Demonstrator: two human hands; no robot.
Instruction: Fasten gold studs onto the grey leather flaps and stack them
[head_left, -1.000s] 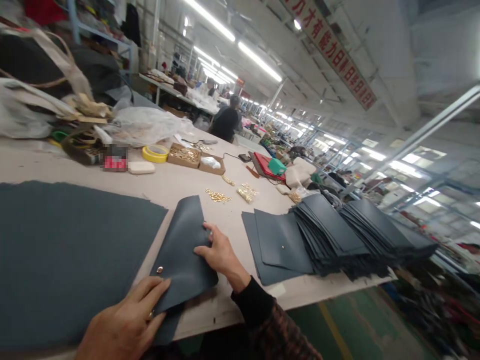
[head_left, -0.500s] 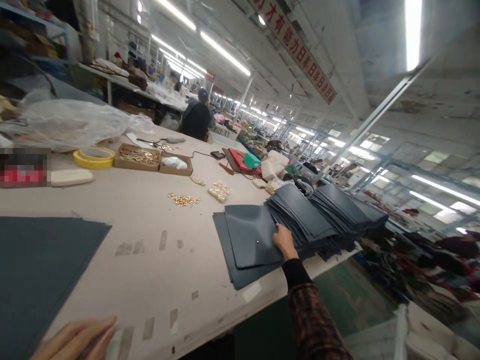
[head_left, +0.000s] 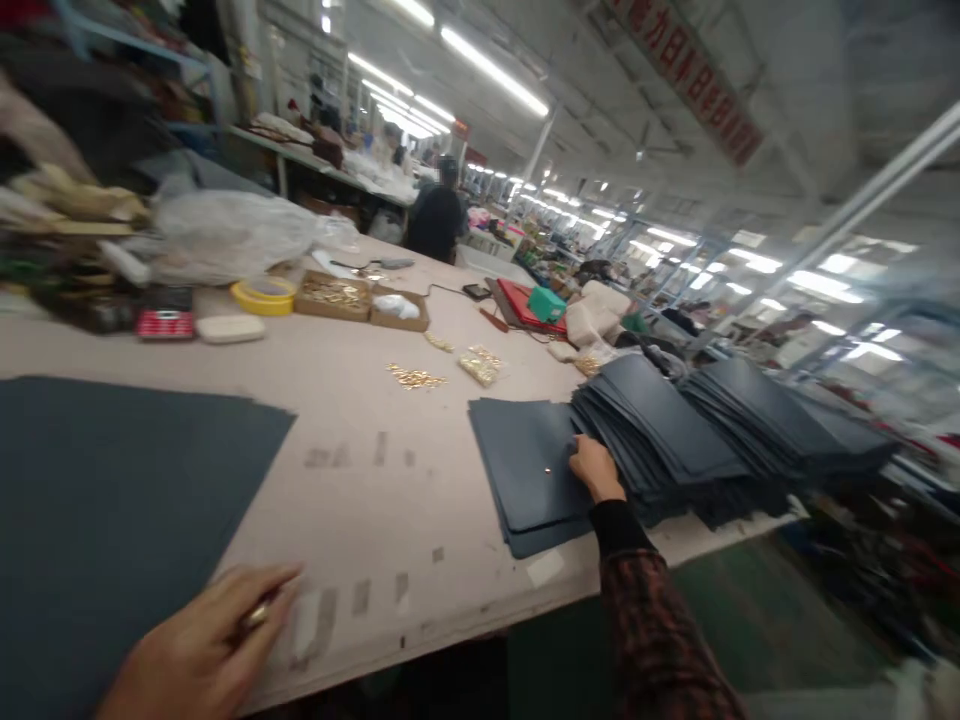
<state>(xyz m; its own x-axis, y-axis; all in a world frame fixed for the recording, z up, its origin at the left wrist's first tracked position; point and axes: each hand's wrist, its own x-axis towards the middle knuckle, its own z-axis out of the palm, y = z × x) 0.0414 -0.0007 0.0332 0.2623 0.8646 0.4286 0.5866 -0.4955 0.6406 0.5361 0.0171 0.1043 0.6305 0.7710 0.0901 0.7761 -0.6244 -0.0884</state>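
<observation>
My right hand (head_left: 598, 468) has its fingers curled at the right edge of a dark blue-grey sheet (head_left: 525, 460), which looks like leather. A small bright dot, perhaps a stud, shows on that sheet, and another sheet peeks out beneath it. Just right of the hand rise fanned stacks of similar sheets (head_left: 660, 420). At the lower left, my left hand (head_left: 202, 640) is closed with a small gold-coloured metal piece (head_left: 257, 612) between its fingers. It is near a large dark sheet pile (head_left: 112, 490) lying flat on the table.
Across the pale table (head_left: 375, 430) lie loose gold-coloured fittings (head_left: 415, 377), a clear bag of fittings (head_left: 481, 366), cardboard boxes (head_left: 330, 300) and yellow tape (head_left: 262, 297). A red case (head_left: 521, 300) and green box (head_left: 547, 304) stand farther back. Another person (head_left: 435, 220) is beyond the table.
The top sheet under my right hand now lies more squarely over the one below. My left hand has come further into view, showing the gold-coloured piece. The view has swung left.
</observation>
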